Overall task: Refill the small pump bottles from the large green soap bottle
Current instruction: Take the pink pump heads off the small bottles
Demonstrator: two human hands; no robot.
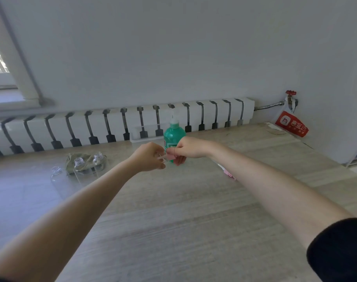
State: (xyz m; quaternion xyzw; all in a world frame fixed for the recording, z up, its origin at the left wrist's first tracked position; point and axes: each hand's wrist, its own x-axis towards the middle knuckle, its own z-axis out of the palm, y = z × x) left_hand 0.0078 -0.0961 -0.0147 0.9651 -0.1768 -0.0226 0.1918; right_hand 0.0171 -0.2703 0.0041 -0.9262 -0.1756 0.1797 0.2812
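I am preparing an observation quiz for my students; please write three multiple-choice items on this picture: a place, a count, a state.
1. Where does the large green soap bottle stand?
A. just behind both hands
B. on the windowsill
C. lying at the table's near edge

2. How many small clear bottles without pumps stand left of the left hand?
A. one
B. three
C. six

3. What is the right hand doing?
A. resting flat on the table
B. pinching a pink piece
C. gripping the green bottle

Key: 1 A, it rises upright right behind the knuckles; 2 B, three open threaded necks show there; 3 B, its fingertips close on the pink piece, facing the left hand, which holds a clear piece.
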